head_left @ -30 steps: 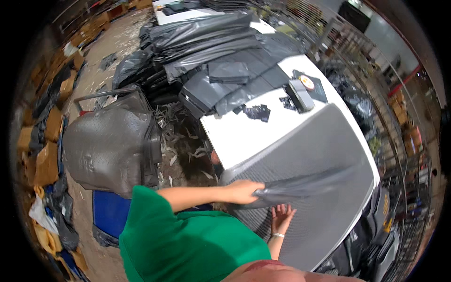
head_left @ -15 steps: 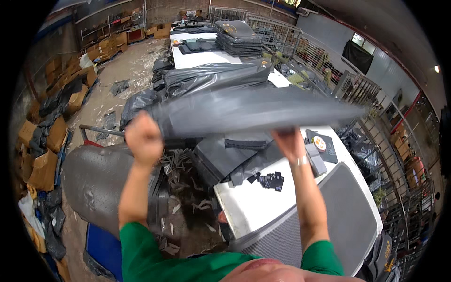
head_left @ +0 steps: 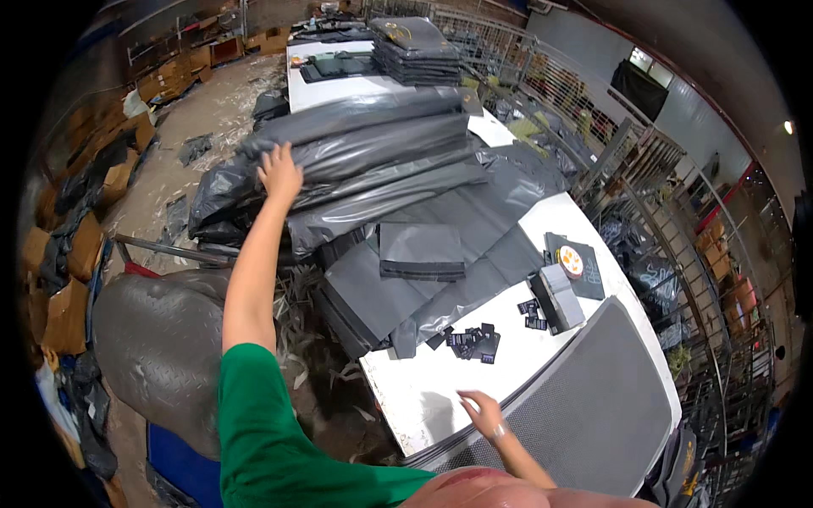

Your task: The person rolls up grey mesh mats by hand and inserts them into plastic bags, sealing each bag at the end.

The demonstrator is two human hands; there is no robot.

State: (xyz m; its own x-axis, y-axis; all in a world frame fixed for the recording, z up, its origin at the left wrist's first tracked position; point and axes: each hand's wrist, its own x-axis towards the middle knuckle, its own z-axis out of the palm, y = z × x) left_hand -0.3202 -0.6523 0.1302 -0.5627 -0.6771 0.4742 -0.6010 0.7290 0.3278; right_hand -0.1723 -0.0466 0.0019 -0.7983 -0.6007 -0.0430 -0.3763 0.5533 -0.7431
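Observation:
My left hand [head_left: 281,176] rests with fingers spread on the left end of a pile of shiny dark grey plastic-wrapped bundles [head_left: 373,140]. Its fingers are not closed round anything. My right hand [head_left: 484,415] hovers over the near part of the white table [head_left: 398,394], empty, thumb and fingers apart. Just beside it lies a stack of ribbed grey mats [head_left: 576,385]. Between the hands are flat grey plastic bags [head_left: 381,288], with a smaller folded pack [head_left: 421,245] on top. Small black labels [head_left: 476,341] lie scattered on the table.
A block of grey cards [head_left: 559,296] stands near a dark sheet with a round orange-and-white sticker [head_left: 571,261]. Farther back is a stack of dark mats [head_left: 415,51]. A curved brown-grey mat [head_left: 161,347] is at the left, cardboard boxes [head_left: 68,317] beyond it. Metal racks line the right.
The long grey wrapped bundle that both hands held in the air now lies on the pile. My right hand has let go and come back toward me; my left stays on the pile.

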